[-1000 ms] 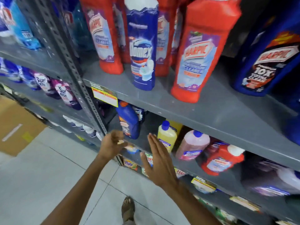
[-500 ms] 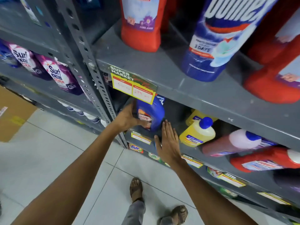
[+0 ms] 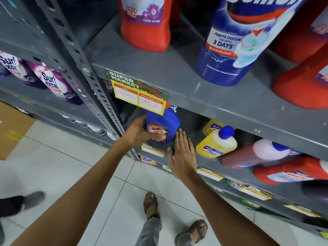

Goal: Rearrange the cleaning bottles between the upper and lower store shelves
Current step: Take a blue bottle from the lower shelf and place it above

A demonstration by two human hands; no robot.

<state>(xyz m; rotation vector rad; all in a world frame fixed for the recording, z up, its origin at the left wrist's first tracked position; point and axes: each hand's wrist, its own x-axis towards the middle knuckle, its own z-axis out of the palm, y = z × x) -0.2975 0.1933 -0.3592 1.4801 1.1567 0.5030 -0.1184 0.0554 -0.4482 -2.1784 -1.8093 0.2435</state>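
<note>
A blue Harpic bottle (image 3: 164,124) stands at the left end of the lower shelf (image 3: 193,137), its top hidden behind a yellow price tag (image 3: 139,96). My left hand (image 3: 140,133) is wrapped around its left side and front label. My right hand (image 3: 182,157) is flat with fingers apart, its fingertips touching the bottle's lower right corner. On the upper shelf (image 3: 204,96) stand a red floral bottle (image 3: 146,23), a blue and white Domex bottle (image 3: 237,41) and more red bottles (image 3: 301,86).
Right of the blue bottle lie a yellow bottle with a blue cap (image 3: 217,142), a pinkish bottle (image 3: 255,153) and a red one (image 3: 291,172). A perforated grey upright (image 3: 85,68) stands left. Purple Surf Excel pouches (image 3: 55,84) fill the left bay. Another person's shoe (image 3: 30,199) is at lower left.
Both hands reached from the open aisle to the lower shelf. My left hand closed around the blue Harpic bottle, my right hand came against its right side, and my view moved closer.
</note>
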